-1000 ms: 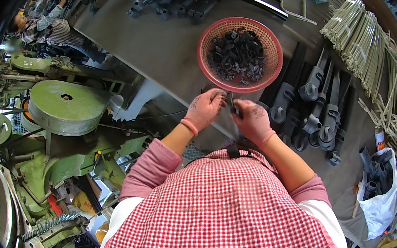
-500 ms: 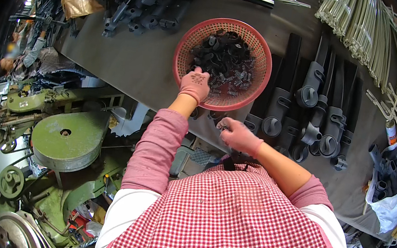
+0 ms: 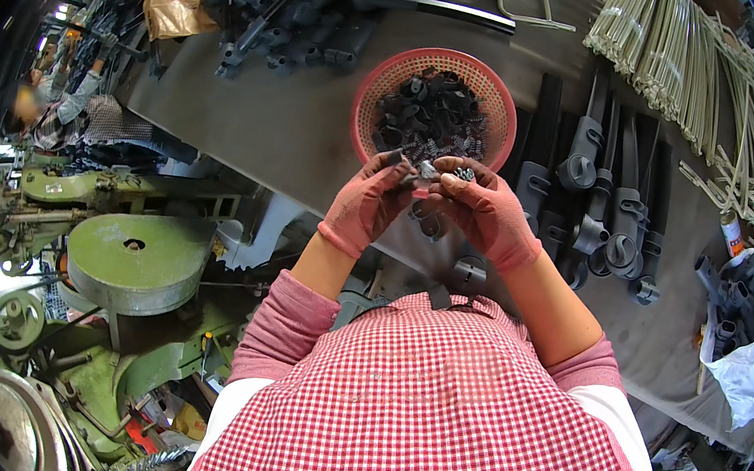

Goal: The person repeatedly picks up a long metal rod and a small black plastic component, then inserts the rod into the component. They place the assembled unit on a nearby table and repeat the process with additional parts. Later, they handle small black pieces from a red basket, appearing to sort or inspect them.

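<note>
Over the near rim of the red plastic basket [image 3: 506, 138], both my gloved hands are brought close together. My left hand [image 3: 370, 198] pinches a small black plastic part [image 3: 394, 157] between thumb and fingers. Several small coil springs [image 3: 465, 174] sit in the curled fingers of my right hand [image 3: 492, 214]. Between the two sets of fingertips shows a small silvery metal piece [image 3: 427, 170]; its exact shape is too small to make out. Inside the basket lie a heap of black plastic parts [image 3: 438, 101] and many loose springs [image 3: 473, 139].
Black tube assemblies with round joints [image 3: 622, 254] lie to the right. Behind them are bundles of pale rods [image 3: 650, 43]. A white bag of black parts [image 3: 748, 380] sits at the right edge. Black tubes [image 3: 301, 16] cover the far left; a green machine [image 3: 140, 262] stands left.
My left hand has come out of the basket with a black plastic part, toward my right hand. My right hand has moved up and forward to meet it at the basket's near rim.
</note>
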Demonstrator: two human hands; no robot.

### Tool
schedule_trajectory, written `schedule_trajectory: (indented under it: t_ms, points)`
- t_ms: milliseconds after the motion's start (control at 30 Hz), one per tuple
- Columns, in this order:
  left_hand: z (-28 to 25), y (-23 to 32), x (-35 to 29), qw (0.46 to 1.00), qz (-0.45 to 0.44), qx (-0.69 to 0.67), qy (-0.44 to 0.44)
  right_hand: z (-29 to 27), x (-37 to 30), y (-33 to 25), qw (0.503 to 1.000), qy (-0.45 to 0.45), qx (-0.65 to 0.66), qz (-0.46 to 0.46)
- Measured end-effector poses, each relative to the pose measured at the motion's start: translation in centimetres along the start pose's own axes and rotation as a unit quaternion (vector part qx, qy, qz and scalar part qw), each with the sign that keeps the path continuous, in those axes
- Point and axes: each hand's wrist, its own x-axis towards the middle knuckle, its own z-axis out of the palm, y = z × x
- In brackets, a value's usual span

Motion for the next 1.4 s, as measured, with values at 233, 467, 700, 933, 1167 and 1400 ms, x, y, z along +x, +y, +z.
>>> schedule_trajectory:
  t_ms: [233, 467, 700, 933, 1167, 1400]
  points:
    - [-1.5, -0.6, 3.0, 0.981, 0.097, 0.132, -0.103, -0.6, 3.1, 1.6, 0.997, -0.021, 0.047, -0.060]
    - [0.9, 0.8, 3.5, 0.998, -0.016, -0.058, -0.027, -1.0, 2.5, -0.2, 0.988, 0.042, -0.075, -0.130]
    - [4.9, 0.8, -2.3, 0.970, 0.117, 0.200, -0.067, 2.5, -0.8, -1.4, 0.985, -0.051, -0.115, -0.121]
    - [6.7, 1.7, -5.9, 0.946, 0.200, 0.243, -0.075, 5.6, -2.9, -0.8, 0.930, -0.020, -0.280, -0.239]
    - [6.0, 1.3, -6.9, 0.943, 0.158, 0.278, -0.090, 5.3, -3.5, -0.5, 0.904, -0.012, -0.396, -0.159]
    - [2.0, 0.7, -7.8, 0.964, 0.073, 0.248, -0.060, 3.3, -2.9, 2.8, 0.901, -0.065, -0.417, -0.100]
